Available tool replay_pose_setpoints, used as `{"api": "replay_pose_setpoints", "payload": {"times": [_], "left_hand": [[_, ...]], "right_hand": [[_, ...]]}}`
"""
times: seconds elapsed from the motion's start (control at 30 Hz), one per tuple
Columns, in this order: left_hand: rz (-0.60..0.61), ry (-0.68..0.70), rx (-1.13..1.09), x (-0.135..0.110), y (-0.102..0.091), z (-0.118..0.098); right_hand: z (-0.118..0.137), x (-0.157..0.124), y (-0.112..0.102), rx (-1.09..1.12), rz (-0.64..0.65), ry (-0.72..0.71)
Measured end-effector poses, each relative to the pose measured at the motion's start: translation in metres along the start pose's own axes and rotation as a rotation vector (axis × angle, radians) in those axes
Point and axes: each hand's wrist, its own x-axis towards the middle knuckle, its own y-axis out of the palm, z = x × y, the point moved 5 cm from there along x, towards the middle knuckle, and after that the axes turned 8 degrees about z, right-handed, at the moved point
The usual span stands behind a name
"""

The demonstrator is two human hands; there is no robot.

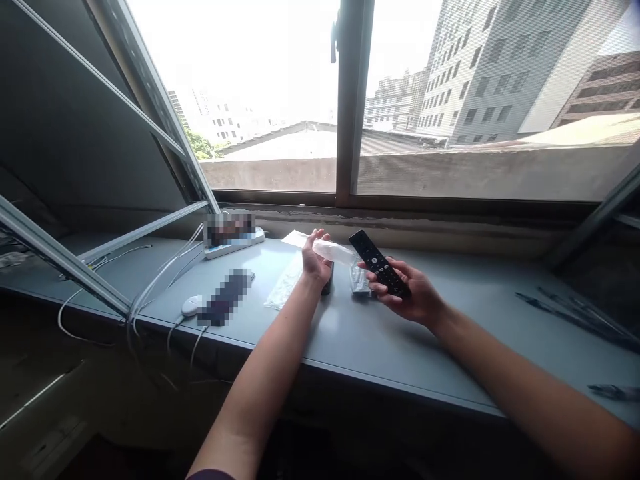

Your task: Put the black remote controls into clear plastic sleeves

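Observation:
A black remote control (pixel 373 257) with several small buttons rests tilted in my right hand (pixel 413 293), whose fingers are closed around its lower half. My left hand (pixel 316 259) is raised over the desk with curled fingers, pinching a translucent plastic sleeve (pixel 336 252) that stretches toward the remote. Below and left of that hand, a crumpled clear plastic bag (pixel 284 283) lies flat. A dark object (pixel 327 283) is partly hidden behind my left wrist. Between the hands, a small item in clear wrapping (pixel 359 281) sits on the desk, its kind unclear.
The grey desk (pixel 400 360) runs beneath a window. On the left are a white power strip (pixel 235 245), a blurred-out dark device (pixel 225 300), a round white charger (pixel 191 305), loose cables (pixel 160 273) and a metal frame (pixel 65 257). Dark cables (pixel 575 317) lie at right.

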Motion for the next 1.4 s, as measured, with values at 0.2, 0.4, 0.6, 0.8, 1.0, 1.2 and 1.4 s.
{"api": "replay_pose_setpoints", "payload": {"times": [0.2,0.4,0.6,0.8,1.0,1.2,1.4], "left_hand": [[0.005,0.015,0.012,0.001,-0.003,-0.001],[-0.004,0.014,0.014,0.000,-0.004,-0.002],[0.009,0.020,0.025,-0.001,-0.002,-0.002],[0.014,0.026,0.036,0.000,-0.001,-0.004],[0.023,0.034,0.049,0.001,-0.002,-0.006],[0.017,0.032,0.059,0.002,-0.004,-0.006],[0.035,0.035,0.083,0.001,-0.005,-0.005]], "right_hand": [[0.000,-0.003,-0.016,-0.050,-0.155,-0.034],[-0.004,-0.007,-0.026,-0.102,-0.221,-0.039],[-0.006,-0.005,-0.019,-0.055,-0.189,-0.033],[-0.003,-0.002,-0.015,-0.051,-0.138,-0.028],[0.000,-0.002,-0.008,0.002,-0.047,-0.058],[0.002,-0.003,-0.004,0.005,-0.015,-0.090],[-0.002,-0.002,-0.009,-0.002,-0.066,-0.062]]}}
